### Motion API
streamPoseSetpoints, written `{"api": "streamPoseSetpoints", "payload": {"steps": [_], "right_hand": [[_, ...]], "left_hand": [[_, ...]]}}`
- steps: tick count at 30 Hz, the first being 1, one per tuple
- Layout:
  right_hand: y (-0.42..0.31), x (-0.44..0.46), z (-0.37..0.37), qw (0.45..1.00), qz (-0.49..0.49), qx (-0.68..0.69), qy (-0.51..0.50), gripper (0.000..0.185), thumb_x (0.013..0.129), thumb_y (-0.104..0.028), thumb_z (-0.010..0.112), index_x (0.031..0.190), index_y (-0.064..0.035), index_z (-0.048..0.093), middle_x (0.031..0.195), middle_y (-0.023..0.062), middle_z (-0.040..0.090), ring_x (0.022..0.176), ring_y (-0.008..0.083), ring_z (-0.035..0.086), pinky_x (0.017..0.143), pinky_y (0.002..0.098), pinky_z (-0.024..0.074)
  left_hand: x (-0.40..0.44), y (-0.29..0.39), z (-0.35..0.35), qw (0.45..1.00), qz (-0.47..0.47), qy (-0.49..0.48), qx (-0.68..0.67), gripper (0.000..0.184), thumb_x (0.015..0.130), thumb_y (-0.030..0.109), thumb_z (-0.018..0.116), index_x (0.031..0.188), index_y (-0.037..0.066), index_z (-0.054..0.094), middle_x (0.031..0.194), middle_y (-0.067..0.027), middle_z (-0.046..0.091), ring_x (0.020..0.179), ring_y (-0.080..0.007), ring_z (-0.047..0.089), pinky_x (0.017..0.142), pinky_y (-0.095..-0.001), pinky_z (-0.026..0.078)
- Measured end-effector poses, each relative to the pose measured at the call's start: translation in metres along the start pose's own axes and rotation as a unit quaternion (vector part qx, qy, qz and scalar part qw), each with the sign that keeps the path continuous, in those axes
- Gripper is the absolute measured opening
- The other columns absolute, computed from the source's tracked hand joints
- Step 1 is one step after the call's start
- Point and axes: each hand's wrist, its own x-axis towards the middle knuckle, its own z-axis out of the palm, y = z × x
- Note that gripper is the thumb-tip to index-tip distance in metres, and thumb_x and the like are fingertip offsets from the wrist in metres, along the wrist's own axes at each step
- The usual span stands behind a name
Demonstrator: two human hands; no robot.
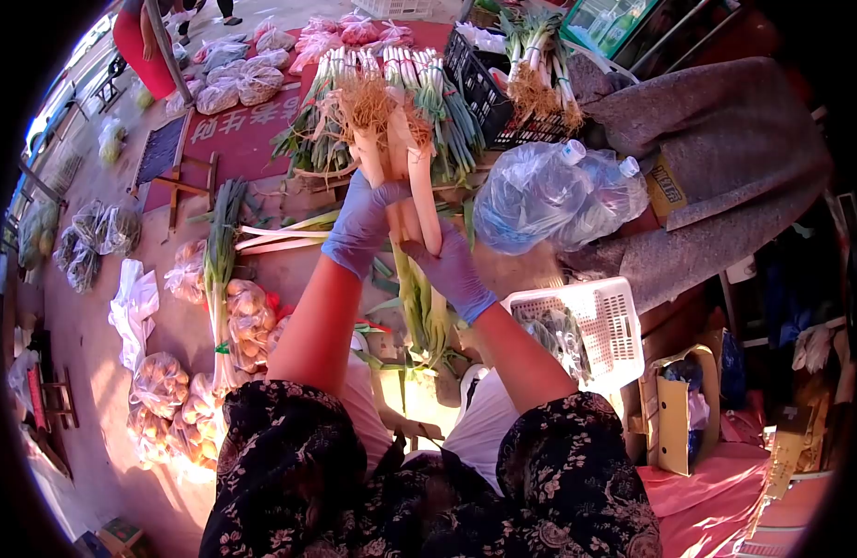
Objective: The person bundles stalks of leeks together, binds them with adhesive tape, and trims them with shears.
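Note:
Several large green onions (pixel 415 181) are held upright in front of me, roots up and green leaves hanging down between my knees. My left hand (pixel 362 223), in a purple glove, is closed around the white stalks from the left. Lower down, my gloved right hand (pixel 454 276) grips the stalks from the right, its fingertips partly hidden behind them. Loose green onions (pixel 284 240) lie on the ground beside my left wrist. Just beyond the roots, bundled green onions (pixel 452 102) are piled in rows, their white ends pointing away.
A white plastic basket (pixel 624 321) stands right of my knees. Behind it are large clear plastic bottles in a bag (pixel 531 200) and a grey blanket (pixel 726 121). Bagged potato-like produce (pixel 159 386) and a long onion bundle (pixel 222 270) lie left; a black crate (pixel 480 88) is beyond.

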Motion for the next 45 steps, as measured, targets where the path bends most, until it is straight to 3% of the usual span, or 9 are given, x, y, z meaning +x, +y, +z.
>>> {"api": "streamPoseSetpoints", "payload": {"steps": [5,11,15,22,25,28,36,39,45], "right_hand": [[-0.001,0.001,-0.032,0.991,0.066,0.109,-0.043,0.027,0.081,-0.019,0.063,0.101,-0.0032,0.056,0.086,0.0001,0.058,0.081,0.0071,0.052,0.071,0.0236,0.0441],[0.011,0.002,-0.06,0.959,0.134,0.2,-0.151,0.038,0.082,-0.016,0.062,0.115,-0.0041,0.049,0.103,0.0036,0.058,0.093,0.01,0.051,0.083,0.0261,0.0416],[0.018,0.003,-0.059,0.984,0.165,0.045,-0.056,0.051,0.072,-0.03,0.072,0.111,-0.0044,0.05,0.098,0.0032,0.055,0.091,0.014,0.051,0.081,0.0278,0.0413],[0.045,0.002,-0.049,0.996,0.078,0.037,-0.019,0.062,0.06,-0.033,0.08,0.107,-0.0044,0.053,0.104,0.0055,0.051,0.094,0.0145,0.049,0.081,0.029,0.0408],[0.04,0.0,-0.063,0.962,0.219,0.129,-0.104,0.052,0.063,-0.027,0.079,0.105,-0.0052,0.056,0.099,0.0038,0.057,0.091,0.0116,0.052,0.08,0.0271,0.0424],[0.044,-0.001,-0.069,0.95,0.17,0.223,-0.136,0.044,0.065,-0.023,0.078,0.1,-0.0046,0.059,0.092,0.0013,0.061,0.085,0.0092,0.054,0.078,0.0257,0.0437],[0.027,0.005,-0.091,0.97,0.168,0.148,-0.094,0.049,0.063,-0.024,0.079,0.102,-0.0036,0.058,0.096,0.0051,0.061,0.089,0.0126,0.056,0.08,0.0282,0.0448],[0.03,0.008,-0.086,0.982,0.12,0.064,-0.132,0.057,0.058,-0.026,0.08,0.104,-0.0028,0.057,0.098,0.0082,0.061,0.091,0.0162,0.057,0.081,0.0296,0.0444],[0.018,0.014,-0.067,0.994,-0.029,-0.022,-0.1,0.068,0.053,-0.027,0.081,0.109,-0.002,0.052,0.1,0.0121,0.06,0.093,0.0233,0.057,0.084,0.0309,0.0432]], "left_hand": [[0.008,-0.006,0.001,0.998,-0.041,-0.046,-0.004,0.057,0.064,0.01,0.06,0.118,0.002,0.041,0.102,-0.0095,0.054,0.091,-0.0224,0.056,0.082,-0.0335,0.046],[0.015,-0.009,-0.002,0.999,-0.037,-0.01,0.032,0.052,0.065,0.007,0.061,0.114,0.005,0.045,0.095,-0.0046,0.055,0.087,-0.0173,0.054,0.073,-0.0294,0.046],[0.017,-0.02,0.013,0.998,-0.009,0.007,0.063,0.047,0.067,0.009,0.064,0.111,0.003,0.048,0.098,-0.0049,0.056,0.088,-0.0166,0.054,0.077,-0.0288,0.044],[0.019,-0.048,0.017,0.982,-0.045,-0.12,0.14,0.05,0.074,0.023,0.065,0.115,-0.001,0.047,0.113,-0.0087,0.052,0.099,-0.0169,0.052,0.085,-0.0286,0.041],[0.011,-0.06,0.021,0.984,-0.016,-0.105,0.143,0.049,0.076,0.025,0.064,0.115,-0.001,0.049,0.116,-0.0091,0.051,0.099,-0.016,0.052,0.085,-0.0288,0.041],[0.012,-0.066,0.015,0.984,-0.065,-0.136,0.09,0.047,0.078,0.025,0.063,0.116,0.002,0.048,0.115,-0.0075,0.051,0.101,-0.0148,0.051,0.087,-0.0295,0.041],[0.001,-0.063,0.044,0.972,-0.148,-0.127,0.134,0.051,0.08,0.027,0.063,0.12,0.002,0.043,0.105,-0.0041,0.055,0.1,-0.0146,0.051,0.087,-0.0298,0.041],[0.004,-0.071,0.038,0.964,-0.105,-0.161,0.183,0.055,0.078,0.024,0.065,0.122,0.002,0.041,0.107,-0.0061,0.053,0.094,-0.0163,0.054,0.079,-0.0298,0.046],[0.006,-0.082,0.055,0.978,-0.088,0.001,0.188,0.045,0.069,0.006,0.07,0.109,0.004,0.049,0.093,-0.0026,0.056,0.08,-0.0128,0.056,0.069,-0.0252,0.048]]}}
